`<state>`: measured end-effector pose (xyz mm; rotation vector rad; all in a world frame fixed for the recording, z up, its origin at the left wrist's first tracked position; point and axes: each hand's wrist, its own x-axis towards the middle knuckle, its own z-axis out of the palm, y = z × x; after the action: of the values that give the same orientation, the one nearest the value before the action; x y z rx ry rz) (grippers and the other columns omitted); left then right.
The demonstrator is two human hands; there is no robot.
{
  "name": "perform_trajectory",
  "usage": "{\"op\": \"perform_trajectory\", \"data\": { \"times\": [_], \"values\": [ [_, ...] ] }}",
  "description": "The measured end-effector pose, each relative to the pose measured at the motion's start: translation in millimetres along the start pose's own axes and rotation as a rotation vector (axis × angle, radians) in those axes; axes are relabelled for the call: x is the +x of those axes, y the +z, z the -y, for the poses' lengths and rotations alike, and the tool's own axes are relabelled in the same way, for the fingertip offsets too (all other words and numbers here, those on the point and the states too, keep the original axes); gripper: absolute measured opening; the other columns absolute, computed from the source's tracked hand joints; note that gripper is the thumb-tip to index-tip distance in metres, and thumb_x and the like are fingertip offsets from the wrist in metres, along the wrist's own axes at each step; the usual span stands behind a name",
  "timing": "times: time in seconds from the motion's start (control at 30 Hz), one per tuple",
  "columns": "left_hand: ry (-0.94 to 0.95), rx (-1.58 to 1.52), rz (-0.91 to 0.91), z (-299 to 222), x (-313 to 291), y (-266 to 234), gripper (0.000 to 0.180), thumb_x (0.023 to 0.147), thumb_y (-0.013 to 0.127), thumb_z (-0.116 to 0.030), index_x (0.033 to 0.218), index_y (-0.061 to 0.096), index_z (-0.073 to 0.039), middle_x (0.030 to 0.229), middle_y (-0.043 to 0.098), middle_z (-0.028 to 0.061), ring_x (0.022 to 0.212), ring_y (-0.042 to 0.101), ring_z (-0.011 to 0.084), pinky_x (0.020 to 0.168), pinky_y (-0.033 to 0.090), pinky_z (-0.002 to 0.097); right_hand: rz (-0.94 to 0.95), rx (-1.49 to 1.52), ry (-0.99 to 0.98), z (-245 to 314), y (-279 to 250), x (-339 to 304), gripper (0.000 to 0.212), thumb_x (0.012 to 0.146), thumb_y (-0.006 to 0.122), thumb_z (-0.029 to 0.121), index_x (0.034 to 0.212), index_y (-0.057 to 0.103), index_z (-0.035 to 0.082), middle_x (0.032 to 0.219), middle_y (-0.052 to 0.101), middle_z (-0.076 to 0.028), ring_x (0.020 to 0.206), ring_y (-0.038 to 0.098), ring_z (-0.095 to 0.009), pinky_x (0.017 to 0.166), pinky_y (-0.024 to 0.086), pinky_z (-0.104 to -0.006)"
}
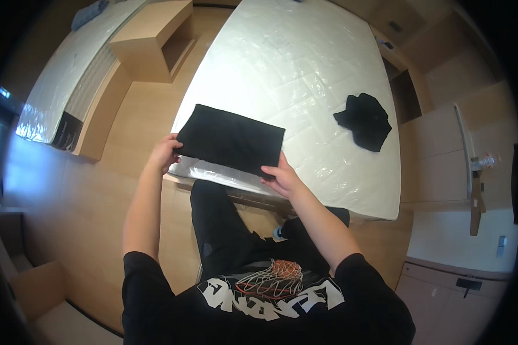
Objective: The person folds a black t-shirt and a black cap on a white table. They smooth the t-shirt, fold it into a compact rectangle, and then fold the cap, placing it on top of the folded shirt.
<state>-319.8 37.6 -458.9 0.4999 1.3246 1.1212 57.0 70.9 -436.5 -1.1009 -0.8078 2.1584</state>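
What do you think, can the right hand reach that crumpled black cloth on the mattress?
Probably yes, with a stretch: only plastic-covered mattress lies between the right hand and the crumpled black cloth. It would likely have to let go of the flat black cloth first.

Wide downward view from head height

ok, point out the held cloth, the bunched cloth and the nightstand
Held cloth (231,140): head view, middle of its visible face.
Bunched cloth (366,122): head view, middle of the heap.
Nightstand (151,30): head view, top panel.
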Motion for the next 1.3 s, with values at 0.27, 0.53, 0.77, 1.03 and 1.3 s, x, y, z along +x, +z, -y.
{"op": "perform_trajectory", "data": {
  "times": [0.27, 0.53, 0.77, 1.03, 1.3],
  "values": [
    [-0.098, -0.022, -0.390, 91, 24, -44, 0.017, 0.085, 0.061, 0.002, 0.100, 0.059, -0.005, 0.079, 0.061, 0.0040, 0.054, 0.056, 0.0135, 0.050, 0.052, 0.0283, -0.246, -0.209, 0.265, -64, -20, 50, 0.053, 0.087, 0.066, -0.001, 0.133, 0.039, 0.007, 0.105, 0.064, -0.014, 0.080, 0.068, -0.021, 0.060, 0.057, -0.0294],
    [0.073, 1.032, -0.753, 111, 41, -53, 0.045, 0.082, 0.066, -0.015, 0.123, 0.054, -0.001, 0.106, 0.064, 0.0194, 0.094, 0.065, 0.0316, 0.083, 0.052, 0.0478, -0.300, -0.391, 0.206, -79, -8, 49, 0.050, 0.088, 0.069, 0.006, 0.130, 0.042, 0.002, 0.103, 0.065, -0.013, 0.076, 0.067, -0.018, 0.058, 0.055, -0.0276],
    [0.563, 1.426, -0.557, 83, 4, 135, 0.068, 0.089, 0.059, -0.043, 0.141, 0.043, -0.002, 0.156, 0.028, 0.0222, 0.146, 0.020, 0.0428, 0.115, 0.015, 0.0612, -0.324, -0.257, 0.234, -74, -44, 1, 0.038, 0.093, 0.064, 0.016, 0.124, 0.047, 0.000, 0.102, 0.065, -0.012, 0.080, 0.066, -0.018, 0.064, 0.056, -0.0281],
    [0.325, 1.632, -0.409, 106, 9, 163, 0.087, 0.092, 0.045, -0.064, 0.155, 0.024, -0.008, 0.163, 0.010, 0.0178, 0.150, 0.004, 0.0408, 0.110, 0.001, 0.0728, -0.658, -0.523, -0.261, -45, -168, -74, 0.048, 0.087, 0.073, 0.024, 0.121, 0.050, -0.001, 0.110, 0.063, -0.014, 0.101, 0.062, -0.022, 0.087, 0.052, -0.0331],
    [0.123, 1.667, -0.465, 103, 19, 192, 0.091, 0.091, 0.050, -0.058, 0.153, 0.023, 0.002, 0.160, 0.015, 0.0280, 0.147, 0.006, 0.0517, 0.111, 0.005, 0.0716, -0.876, -1.732, -0.289, -46, -217, -99, 0.088, 0.077, 0.076, 0.048, 0.138, 0.043, -0.006, 0.147, 0.037, -0.029, 0.138, 0.033, -0.043, 0.114, 0.027, -0.0494]
  ]
}}
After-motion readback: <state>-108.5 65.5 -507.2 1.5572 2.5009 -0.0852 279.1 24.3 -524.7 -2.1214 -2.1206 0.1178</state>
